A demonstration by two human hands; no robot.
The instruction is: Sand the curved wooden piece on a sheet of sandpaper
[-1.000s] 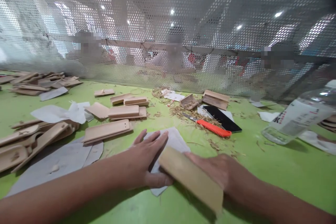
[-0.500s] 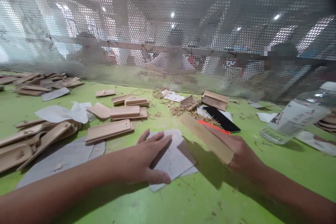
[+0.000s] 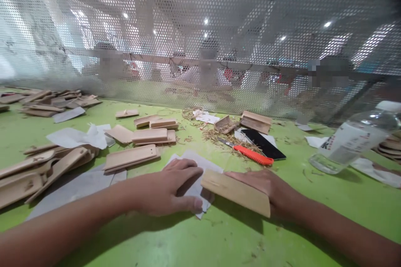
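My right hand (image 3: 261, 181) grips a pale curved piece of bamboo (image 3: 236, 194) from its far side, holding it aslant above the table. Its left end is over some white sheets of paper (image 3: 199, 158), close to my left fingertips. Palm down, my left hand (image 3: 178, 185) rests on those sheets, its thumb apart from its slightly bent fingers. Just beyond the right hand lies an orange-handled utility knife (image 3: 252, 154), blade extended, beside bamboo shavings (image 3: 216, 135).
A black phone (image 3: 263, 144) lies behind the knife. At right stands a clear plastic bottle (image 3: 347, 144). Several bamboo pieces (image 3: 133, 156) are at centre left, with more piled (image 3: 44, 171) at far left. A perforated metal screen (image 3: 188, 25) closes off the table's back; people sit beyond it.
The bamboo piece and my right hand have moved left and toward me, uncovering the knife. My left fingers have drawn closer together, and the paper under them has shifted slightly left.
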